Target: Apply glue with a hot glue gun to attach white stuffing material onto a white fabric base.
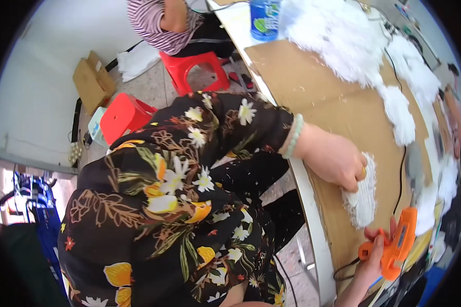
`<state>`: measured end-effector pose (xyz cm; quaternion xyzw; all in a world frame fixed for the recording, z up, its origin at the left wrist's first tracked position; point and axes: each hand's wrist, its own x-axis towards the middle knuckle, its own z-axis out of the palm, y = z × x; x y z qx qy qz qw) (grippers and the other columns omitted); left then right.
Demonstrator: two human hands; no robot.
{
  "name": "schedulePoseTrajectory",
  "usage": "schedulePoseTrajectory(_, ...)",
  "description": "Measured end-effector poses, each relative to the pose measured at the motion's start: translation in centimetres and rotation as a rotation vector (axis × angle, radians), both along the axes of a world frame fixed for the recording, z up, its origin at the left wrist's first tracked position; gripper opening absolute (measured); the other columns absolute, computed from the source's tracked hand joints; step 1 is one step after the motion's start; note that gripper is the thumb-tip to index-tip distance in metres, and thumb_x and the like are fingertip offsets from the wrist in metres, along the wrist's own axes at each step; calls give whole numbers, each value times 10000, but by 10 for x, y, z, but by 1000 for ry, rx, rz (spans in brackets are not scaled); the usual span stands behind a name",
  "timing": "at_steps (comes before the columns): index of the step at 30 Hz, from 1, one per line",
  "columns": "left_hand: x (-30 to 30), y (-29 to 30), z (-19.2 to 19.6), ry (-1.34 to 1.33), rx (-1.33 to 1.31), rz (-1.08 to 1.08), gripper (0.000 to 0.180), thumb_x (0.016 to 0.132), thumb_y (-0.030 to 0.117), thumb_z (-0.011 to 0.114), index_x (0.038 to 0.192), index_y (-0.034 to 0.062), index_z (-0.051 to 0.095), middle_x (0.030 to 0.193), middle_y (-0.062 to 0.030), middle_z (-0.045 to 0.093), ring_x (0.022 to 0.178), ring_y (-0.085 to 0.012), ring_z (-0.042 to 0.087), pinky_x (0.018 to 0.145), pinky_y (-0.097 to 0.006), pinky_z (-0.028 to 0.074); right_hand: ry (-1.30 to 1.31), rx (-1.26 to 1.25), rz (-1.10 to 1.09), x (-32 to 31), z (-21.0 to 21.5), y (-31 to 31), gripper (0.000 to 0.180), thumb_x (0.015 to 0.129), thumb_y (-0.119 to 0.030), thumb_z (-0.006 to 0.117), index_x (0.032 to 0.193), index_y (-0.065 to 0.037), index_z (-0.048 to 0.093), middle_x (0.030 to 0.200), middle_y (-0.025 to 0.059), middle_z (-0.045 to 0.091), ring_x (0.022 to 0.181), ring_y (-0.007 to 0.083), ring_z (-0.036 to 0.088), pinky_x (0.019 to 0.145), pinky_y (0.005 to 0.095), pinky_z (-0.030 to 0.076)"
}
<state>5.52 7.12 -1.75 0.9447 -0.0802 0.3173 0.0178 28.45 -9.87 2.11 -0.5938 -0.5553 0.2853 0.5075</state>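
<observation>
Pressing down on a white fluffy strip is the left hand, fingers curled over its upper end so it's pinned flat against the cardboard sheet covering the worktop. The strip lies near the worktop's front edge, just beside the right hand. That right hand is wrapped tight around the grip of an orange glue gun, with its cord trailing off toward the edge.

My take on how the strip handles: it looks super light and floppy, basically fuzz on a soft backing, so it'll bend and drape wherever you let go of it. Not fragile as such, but the pile would mat or shed if you mash it, and any hot glue on the underside would make it grabby and nasty on fingertips. I'd hold it by the fluffy top face near one end, like the left hand is doing, and keep fingers clear of the edges where glue could squeeze out.

The gun looks like rigid plastic, easy to grip by the handle; the nozzle end is the bit to stay away from.

More white fluffy pieces are spread along the far side of the cardboard, and a blue bottle stands at the far end. Another person in a striped top sits on a red stool further along.
</observation>
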Motion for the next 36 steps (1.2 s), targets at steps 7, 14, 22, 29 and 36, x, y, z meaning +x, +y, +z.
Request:
schedulePoseTrajectory(7,6,0,-1,56,-12,38,94,779,129,521,727,80,581,746,-83,585,765,-285,569,617,-381,480,240,-68,120,-19,3,25,470,894,-167,504,1296,39,375,1037,123,559,760,154,599,672,276,507)
schedulePoseTrajectory(14,16,2,-7,4,-99,13,89,747,145,565,688,79,560,727,-102,566,771,-300,564,621,-393,474,345,-49,5,8,-3,19,475,895,-167,519,1296,46,381,922,99,577,763,148,593,625,237,465)
schedulePoseTrajectory(22,20,13,-9,24,-103,54,132,747,129,621,862,66,608,855,-97,590,827,-277,573,677,-364,484,259,75,-10,22,1,36,390,917,-144,483,1241,69,440,1075,135,585,825,170,626,680,262,496)
schedulePoseTrajectory(29,34,21,-7,23,-208,17,128,752,126,621,862,62,607,851,-95,593,822,-265,574,682,-357,483,253,33,-3,27,-7,35,348,913,-130,487,1215,43,488,947,109,635,796,148,630,671,250,483)
schedulePoseTrajectory(36,28,14,1,-1,-283,67,125,756,123,622,861,57,607,848,-93,596,816,-254,575,686,-349,482,107,4,-49,28,-9,36,349,885,-138,549,1192,27,528,870,69,645,778,124,624,672,227,456)
